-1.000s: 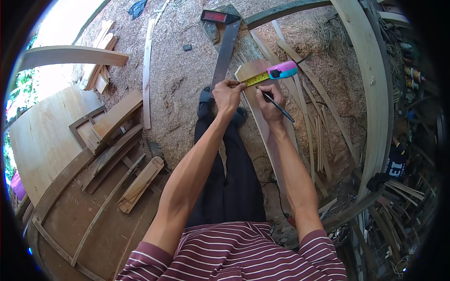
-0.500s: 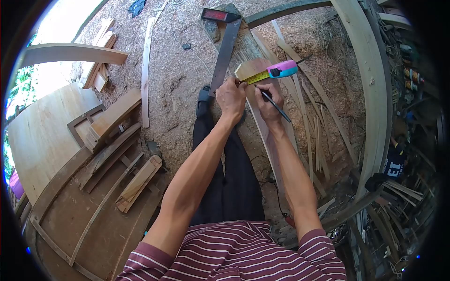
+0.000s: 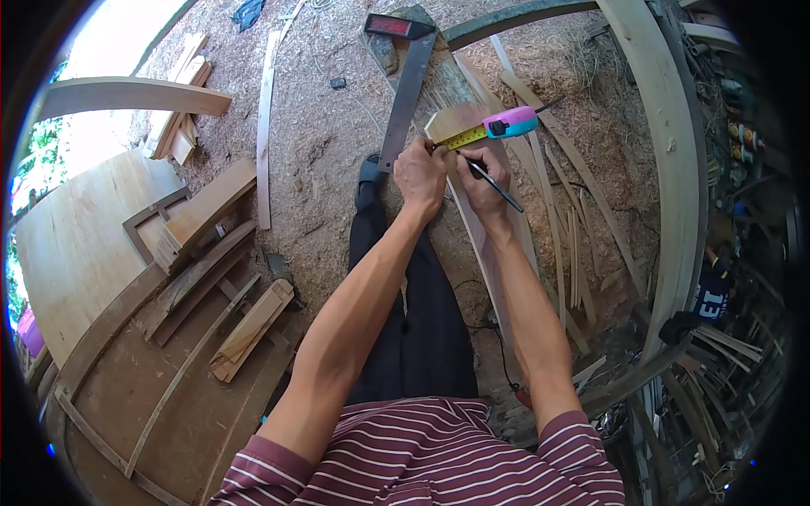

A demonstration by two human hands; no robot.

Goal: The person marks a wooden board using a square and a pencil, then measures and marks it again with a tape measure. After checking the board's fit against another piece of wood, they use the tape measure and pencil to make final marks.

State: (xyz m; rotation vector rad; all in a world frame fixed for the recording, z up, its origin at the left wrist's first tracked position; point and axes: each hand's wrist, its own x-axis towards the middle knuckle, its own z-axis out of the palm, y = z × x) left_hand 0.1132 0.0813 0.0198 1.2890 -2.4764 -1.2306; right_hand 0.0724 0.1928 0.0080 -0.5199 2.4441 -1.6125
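Observation:
A pink and turquoise tape measure point(image 3: 516, 124) lies over the far end of a long wooden board point(image 3: 483, 240), its yellow blade out across the wood. My left hand point(image 3: 420, 175) is closed at the blade's end, pinching it against the board's edge. In my right hand point(image 3: 487, 183) is a dark pencil-like marker point(image 3: 504, 191), its tip by the blade and the board. A metal try square point(image 3: 408, 88) with a red and black handle rests just beyond my left hand, on a weathered plank point(image 3: 439, 63).
Thin wood strips point(image 3: 591, 185) lie on the sawdust-covered ground at right, beside a large curved beam point(image 3: 662, 169). At left are a plywood sheet point(image 3: 80, 244), stacked wood blocks point(image 3: 211, 207) and a wooden frame. A cable with a red end runs near my right forearm.
The marker in my right hand has tilted and shifted slightly, its tip staying near the blade. My left hand and the tape measure hold nearly the same place.

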